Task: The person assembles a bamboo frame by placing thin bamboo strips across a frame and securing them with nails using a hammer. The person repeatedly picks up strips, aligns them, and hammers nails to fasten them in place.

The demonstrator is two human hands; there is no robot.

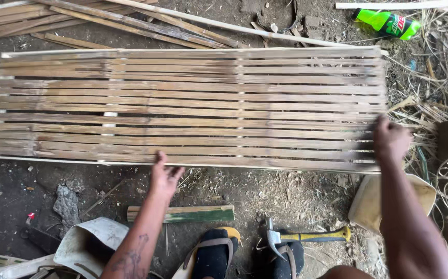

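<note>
While I crouch over the ground, a woven bamboo panel (193, 106) lies flat on the dirt floor (265, 194) in front of me, long slats running side to side and pale cross strips threaded through them. At the far left the slat ends sit a little uneven, and a cross strip (110, 116) shows pale between them; another cross strip (240, 103) runs through near the middle. Most of the panel looks laid and interlaced already, by my reckoning, with the near edge and the right end being where I am busy now.

My left hand (164, 175) rests open on the near edge of the panel, fingers spread flat over the lowest slat, gripping nothing. Below it a short green bamboo piece (182, 213) lies on the dirt, apart from the panel, and near my sandalled feet a claw hammer (306, 237) with a yellow handle lies untouched.

My right hand (392, 139) is at the right end of the panel, curled over the slat tips; it is blurred, so I cannot tell whether it clasps a slat or only presses on it. Beyond that end loose bamboo shavings (441, 103) are heaped, spare slats (105, 20) lie above the panel, and a green plastic bottle (386, 23) lies at the top right.
</note>
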